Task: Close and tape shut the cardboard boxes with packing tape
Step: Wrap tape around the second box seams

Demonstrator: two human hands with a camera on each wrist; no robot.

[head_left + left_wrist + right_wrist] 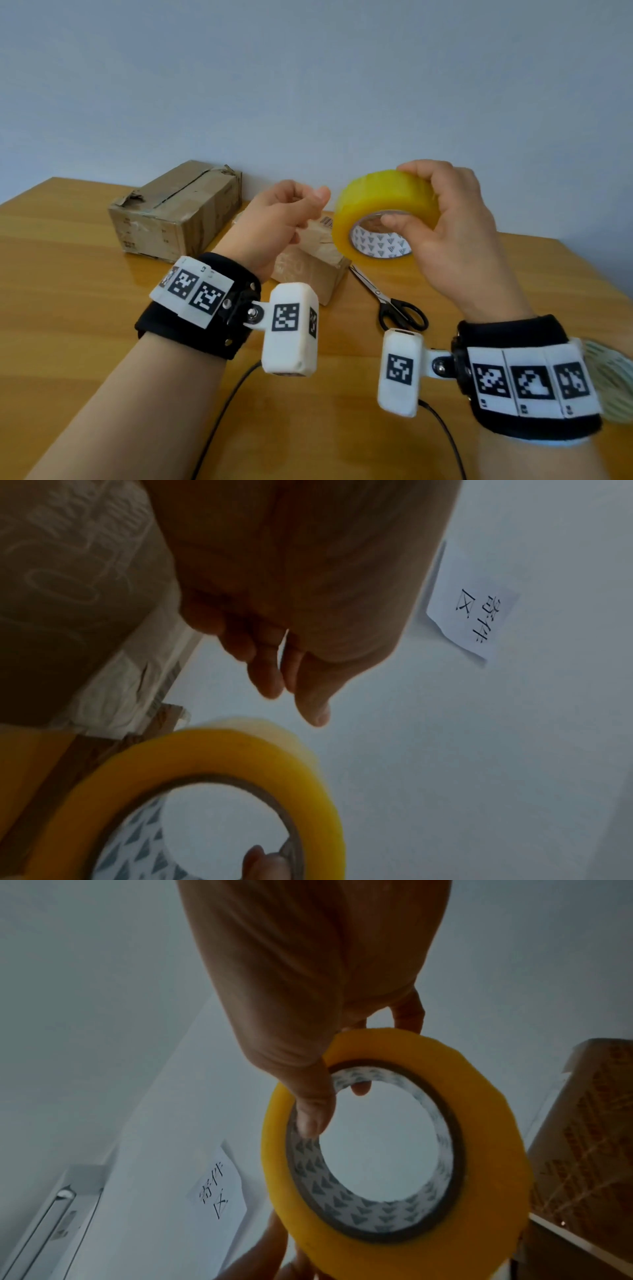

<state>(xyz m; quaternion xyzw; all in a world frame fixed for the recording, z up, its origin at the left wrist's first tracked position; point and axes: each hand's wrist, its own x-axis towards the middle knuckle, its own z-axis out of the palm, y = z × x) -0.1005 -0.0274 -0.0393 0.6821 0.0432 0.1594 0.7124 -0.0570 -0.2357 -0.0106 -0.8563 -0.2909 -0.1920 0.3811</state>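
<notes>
The right hand (455, 236) holds the roll of yellow packing tape (383, 209) up in the air above the wooden table (85, 308), thumb hooked inside the patterned core and the other fingers curled over the outer rim. Just beside the roll, on its left, the left hand (277, 222) hangs with fingers loosely curled and thumb tip close against them; it holds nothing I can see, and whether it touches the tape I cannot tell.

Below the roll and partly hidden behind it and the left hand lies a small cardboard box (308, 270), its top wrinkled with old tape and a barcode label showing at the edge nearest the roll. A pair of black-handled scissors (394, 305) lies on the table under the roll, just beside that box, blades pointing towards it. Further left of the roll, against the wall, stands a longer cardboard box (178, 212) with torn, rough flaps along its top seam.

Both wrists wear black bands with white marker tags and white camera blocks, each trailing a dark cable (222, 411). In the wrist views a paper note (476, 615) with handwriting hangs on the pale wall beyond the roll.
</notes>
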